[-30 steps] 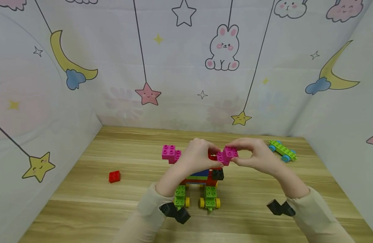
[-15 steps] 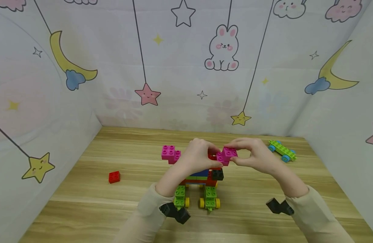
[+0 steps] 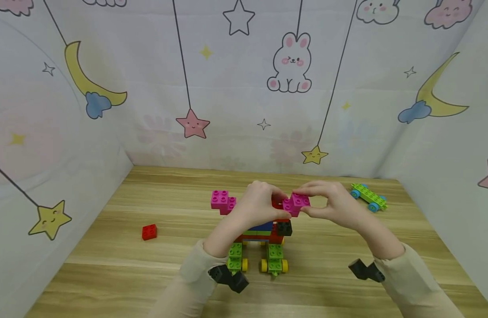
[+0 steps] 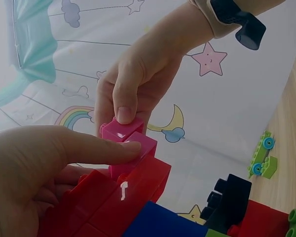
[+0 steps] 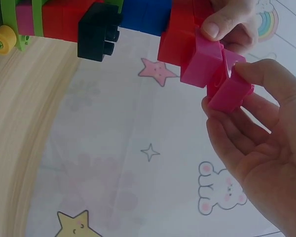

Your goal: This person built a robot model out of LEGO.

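Note:
A toy brick build stands in the middle of the table, with red bricks on top, a blue brick below them and green wheeled feet. Out from its right side reaches an inner pink brick, and my left hand pinches it, thumb on its face. An outer pink brick sits offset at its end, part of its hollow underside showing in the right wrist view. Thumb and fingers of my right hand pinch this outer brick. My left forearm hides part of the build.
More pink bricks jut from the build's left side, and a black brick from its right front. A loose red brick lies to the left. At the back right stands a green wheeled base. Printed cloth walls enclose the table.

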`<state>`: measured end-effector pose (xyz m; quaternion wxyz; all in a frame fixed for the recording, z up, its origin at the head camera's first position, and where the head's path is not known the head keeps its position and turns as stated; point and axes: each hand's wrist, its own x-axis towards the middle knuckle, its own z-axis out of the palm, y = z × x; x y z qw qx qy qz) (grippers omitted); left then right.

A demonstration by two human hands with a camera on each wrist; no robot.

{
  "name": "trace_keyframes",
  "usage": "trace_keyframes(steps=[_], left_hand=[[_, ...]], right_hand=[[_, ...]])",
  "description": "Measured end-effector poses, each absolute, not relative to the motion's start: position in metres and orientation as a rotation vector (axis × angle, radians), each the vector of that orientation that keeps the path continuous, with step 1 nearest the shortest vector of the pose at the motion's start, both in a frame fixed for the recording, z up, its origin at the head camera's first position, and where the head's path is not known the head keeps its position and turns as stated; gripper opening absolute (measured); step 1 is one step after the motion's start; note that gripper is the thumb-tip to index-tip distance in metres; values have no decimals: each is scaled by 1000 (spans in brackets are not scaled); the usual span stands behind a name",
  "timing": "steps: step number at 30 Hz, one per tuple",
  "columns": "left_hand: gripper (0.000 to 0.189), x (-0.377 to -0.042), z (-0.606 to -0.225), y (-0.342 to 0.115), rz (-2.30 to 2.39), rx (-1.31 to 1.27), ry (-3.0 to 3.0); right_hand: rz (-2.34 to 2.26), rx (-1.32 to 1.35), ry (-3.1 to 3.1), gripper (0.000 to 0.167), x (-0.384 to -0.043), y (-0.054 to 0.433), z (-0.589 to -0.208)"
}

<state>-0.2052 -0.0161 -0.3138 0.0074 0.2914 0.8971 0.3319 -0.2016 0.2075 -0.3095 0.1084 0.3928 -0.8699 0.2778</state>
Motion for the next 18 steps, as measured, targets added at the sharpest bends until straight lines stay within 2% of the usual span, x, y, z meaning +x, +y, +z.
trace_keyframes(steps=[18], left_hand=[[35, -206, -315, -16, 1032, 932, 2814]], right_hand=[[824, 1133, -2597, 34, -201, 205, -311]])
